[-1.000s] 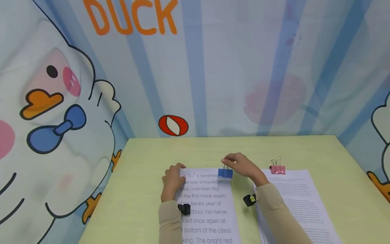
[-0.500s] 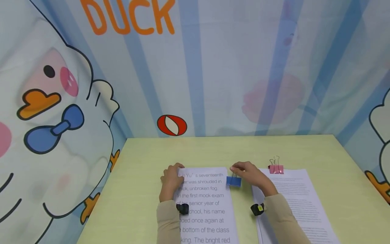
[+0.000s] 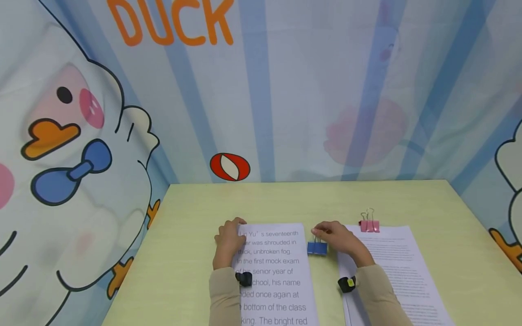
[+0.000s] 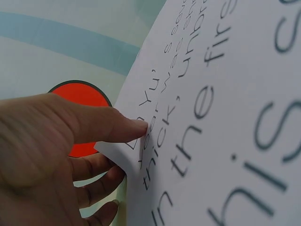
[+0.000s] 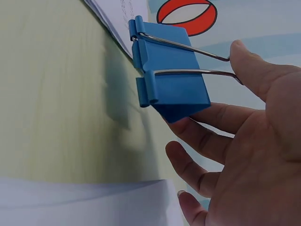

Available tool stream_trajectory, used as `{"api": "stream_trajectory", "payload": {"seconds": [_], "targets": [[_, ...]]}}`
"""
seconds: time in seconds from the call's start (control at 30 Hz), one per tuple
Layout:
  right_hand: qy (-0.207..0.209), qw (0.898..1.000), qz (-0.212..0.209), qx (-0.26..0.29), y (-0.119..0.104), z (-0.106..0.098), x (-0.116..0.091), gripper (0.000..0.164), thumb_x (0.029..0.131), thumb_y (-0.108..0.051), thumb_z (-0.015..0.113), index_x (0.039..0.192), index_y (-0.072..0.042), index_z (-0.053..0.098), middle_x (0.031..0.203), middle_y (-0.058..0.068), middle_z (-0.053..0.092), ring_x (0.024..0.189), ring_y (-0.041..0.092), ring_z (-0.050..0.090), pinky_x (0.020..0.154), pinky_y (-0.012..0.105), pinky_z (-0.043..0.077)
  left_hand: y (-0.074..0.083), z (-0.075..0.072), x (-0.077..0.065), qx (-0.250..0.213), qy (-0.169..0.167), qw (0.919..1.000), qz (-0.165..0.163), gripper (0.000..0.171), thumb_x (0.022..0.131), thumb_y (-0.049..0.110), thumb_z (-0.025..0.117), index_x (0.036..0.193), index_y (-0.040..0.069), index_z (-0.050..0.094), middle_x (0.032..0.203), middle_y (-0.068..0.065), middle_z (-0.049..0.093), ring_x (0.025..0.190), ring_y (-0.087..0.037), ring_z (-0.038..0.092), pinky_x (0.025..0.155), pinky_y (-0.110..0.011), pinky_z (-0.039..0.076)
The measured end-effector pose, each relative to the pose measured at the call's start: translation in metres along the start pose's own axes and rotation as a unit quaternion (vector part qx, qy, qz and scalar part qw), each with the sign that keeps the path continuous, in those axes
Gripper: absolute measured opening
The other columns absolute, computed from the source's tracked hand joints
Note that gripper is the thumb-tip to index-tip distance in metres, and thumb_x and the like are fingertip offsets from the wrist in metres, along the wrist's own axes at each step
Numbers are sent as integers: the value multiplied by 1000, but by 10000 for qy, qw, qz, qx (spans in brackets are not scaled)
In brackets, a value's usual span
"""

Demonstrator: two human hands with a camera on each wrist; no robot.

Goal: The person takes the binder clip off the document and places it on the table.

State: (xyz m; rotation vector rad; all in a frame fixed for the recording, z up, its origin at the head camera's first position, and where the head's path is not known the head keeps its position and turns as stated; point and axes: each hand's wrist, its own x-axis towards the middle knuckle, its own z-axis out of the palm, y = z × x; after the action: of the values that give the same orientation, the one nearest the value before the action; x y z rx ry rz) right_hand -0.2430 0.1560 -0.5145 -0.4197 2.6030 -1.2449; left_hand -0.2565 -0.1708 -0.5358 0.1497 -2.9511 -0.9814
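Observation:
My right hand (image 3: 341, 239) holds a blue binder clip (image 3: 317, 248) by its wire handles, over the table between two paper stacks. In the right wrist view the thumb is on the handle ends and fingers are behind the blue clip body (image 5: 174, 61); the clip bites on no paper. My left hand (image 3: 228, 242) is at the upper left corner of the large-print paper stack (image 3: 275, 290). The left wrist view has its thumb on the printed face (image 4: 197, 117) and its other fingers past the edge, partly hidden by the paper.
To the right lies a small-print paper stack (image 3: 401, 267), partly under my right forearm, with a pink binder clip (image 3: 369, 226) on its top edge. The pale yellow table (image 3: 183, 253) ends at a printed duck curtain (image 3: 285, 113).
My right hand has drawn the blue binder clip off the top right corner of the large-print stack, moving right and towards me. The left hand stays at its corner.

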Motion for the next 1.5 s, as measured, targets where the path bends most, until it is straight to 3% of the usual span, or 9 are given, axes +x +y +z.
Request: {"api": "stream_trajectory", "payload": {"seconds": [0.6, 1.07, 1.5], "targets": [[-136, 9992, -61, 380, 12, 3, -7, 41, 103, -30, 59, 122, 6, 66, 117, 14, 68, 110, 30, 62, 95, 51, 47, 1, -1, 0, 6, 10, 10000, -88, 47, 81, 1, 73, 127, 8, 65, 115, -17, 62, 108, -41, 54, 94, -61, 36], [-67, 9986, -299, 426, 15, 4, -8, 44, 104, -27, 58, 127, 10, 60, 125, 23, 62, 119, 39, 57, 101, 55, 43, 3, -4, -2, 49, 48, 9999, -131, 48, 81, 4, 75, 128, 4, 63, 114, -20, 61, 106, -41, 54, 93, -60, 38], [20, 9980, -334, 544, 17, 5, -9, 42, 102, -24, 61, 126, 10, 60, 119, 17, 66, 115, 35, 59, 99, 53, 44, 6, -4, -3, 232, 21, 9995, -202, 46, 81, 5, 75, 126, 2, 62, 114, -21, 60, 107, -40, 54, 92, -60, 39]]}}
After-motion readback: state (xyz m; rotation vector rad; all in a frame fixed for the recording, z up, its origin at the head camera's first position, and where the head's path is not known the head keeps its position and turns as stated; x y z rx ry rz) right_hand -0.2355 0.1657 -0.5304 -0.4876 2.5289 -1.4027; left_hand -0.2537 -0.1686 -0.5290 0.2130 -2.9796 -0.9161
